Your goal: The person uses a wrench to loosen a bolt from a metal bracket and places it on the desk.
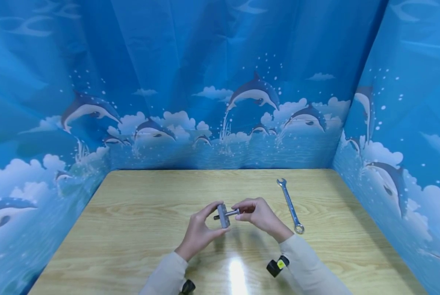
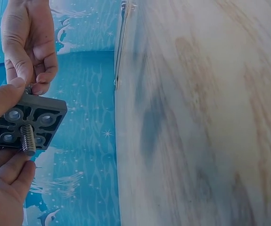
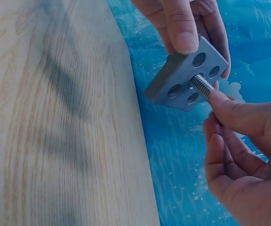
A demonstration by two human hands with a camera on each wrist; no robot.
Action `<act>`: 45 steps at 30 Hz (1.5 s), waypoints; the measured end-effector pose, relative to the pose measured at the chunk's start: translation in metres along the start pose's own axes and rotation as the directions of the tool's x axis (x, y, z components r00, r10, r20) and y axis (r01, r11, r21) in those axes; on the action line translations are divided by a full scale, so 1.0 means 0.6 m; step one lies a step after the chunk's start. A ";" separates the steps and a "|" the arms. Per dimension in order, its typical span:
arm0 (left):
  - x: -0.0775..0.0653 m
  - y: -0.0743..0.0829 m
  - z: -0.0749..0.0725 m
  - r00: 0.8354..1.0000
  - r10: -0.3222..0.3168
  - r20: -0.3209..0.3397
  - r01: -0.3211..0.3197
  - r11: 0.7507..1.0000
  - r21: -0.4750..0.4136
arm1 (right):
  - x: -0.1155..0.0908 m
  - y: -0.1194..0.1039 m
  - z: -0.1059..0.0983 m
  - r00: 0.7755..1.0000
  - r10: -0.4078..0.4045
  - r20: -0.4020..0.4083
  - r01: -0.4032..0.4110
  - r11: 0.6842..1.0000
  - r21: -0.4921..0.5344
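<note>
A square grey plate (image 3: pixel 182 77) with several round holes is held at its edges between the thumb and fingers of my left hand (image 1: pixel 201 230), above the table. Through its centre runs a threaded bolt (image 2: pixel 28 139), whose end sticks out on the ribbed side of the plate in the left wrist view. My right hand (image 1: pixel 260 216) pinches the other end of the bolt between thumb and fingers; the fingertips hide that end in the right wrist view. To the right of the right hand, a combination wrench (image 1: pixel 291 206) lies on the table, touched by neither hand.
The wooden table (image 1: pixel 142 213) has a light grain and a bright reflection near its front. Blue curtains (image 1: pixel 190 53) printed with dolphins stand along its back and sides. Each wrist wears a small black camera (image 1: pixel 275 267).
</note>
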State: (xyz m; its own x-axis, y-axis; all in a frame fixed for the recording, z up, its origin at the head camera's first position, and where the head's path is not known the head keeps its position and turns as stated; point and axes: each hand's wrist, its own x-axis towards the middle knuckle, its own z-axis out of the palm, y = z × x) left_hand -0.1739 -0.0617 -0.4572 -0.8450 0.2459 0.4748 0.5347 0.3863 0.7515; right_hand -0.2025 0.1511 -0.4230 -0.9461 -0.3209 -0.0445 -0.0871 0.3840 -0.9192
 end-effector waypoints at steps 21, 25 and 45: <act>0.001 -0.003 0.000 1.000 0.022 -0.017 -0.022 1.000 -0.005 | 0.001 0.011 -0.004 0.968 0.138 0.212 -0.173 0.973 0.155; 0.001 -0.003 0.001 0.999 0.037 -0.014 -0.037 0.999 0.010 | 0.002 0.010 -0.002 0.965 0.168 0.204 -0.196 0.972 0.127; -0.002 0.001 0.003 1.000 0.015 -0.001 -0.015 1.000 0.012 | -0.004 -0.003 -0.008 0.997 0.065 0.042 -0.068 0.994 0.080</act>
State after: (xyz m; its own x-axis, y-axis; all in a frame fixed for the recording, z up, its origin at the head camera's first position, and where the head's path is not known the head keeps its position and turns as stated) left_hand -0.1729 -0.0602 -0.4582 -0.8371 0.2511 0.4860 0.5470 0.3931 0.7391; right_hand -0.2016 0.1552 -0.4193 -0.9356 -0.3319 -0.1203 0.0026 0.3343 -0.9425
